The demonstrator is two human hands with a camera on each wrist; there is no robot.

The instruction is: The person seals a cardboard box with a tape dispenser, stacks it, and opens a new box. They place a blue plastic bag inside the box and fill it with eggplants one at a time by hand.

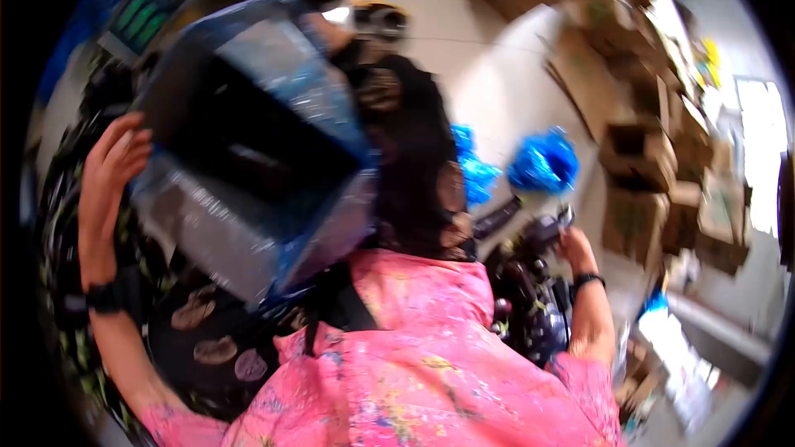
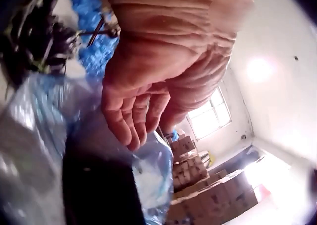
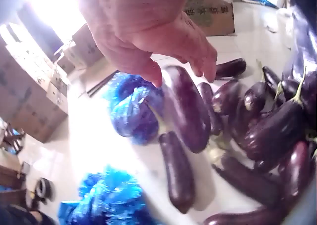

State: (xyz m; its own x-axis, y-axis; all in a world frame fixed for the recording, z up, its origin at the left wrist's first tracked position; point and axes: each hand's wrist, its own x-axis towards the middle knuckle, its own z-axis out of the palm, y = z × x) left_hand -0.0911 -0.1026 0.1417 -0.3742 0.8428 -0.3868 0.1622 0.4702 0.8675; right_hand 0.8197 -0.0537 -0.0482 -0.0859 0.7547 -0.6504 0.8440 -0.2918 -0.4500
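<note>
Purple, glossy, oblong eggplant is pinched in the right hand, near crinkled blue plastic; slack left hand beside wrinkled film.

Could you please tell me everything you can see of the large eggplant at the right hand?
The large eggplant is long and plump, deep purple, with smooth, glossy skin catching pale highlights. It looks whole on the visible side; no stem shows. In the right wrist view it slants, its narrower end up under the right hand and its broader, rounded end down. It appears held between thumb and fingers, in front of the pale floor; whether it touches the neighbouring eggplants is unclear.
</note>
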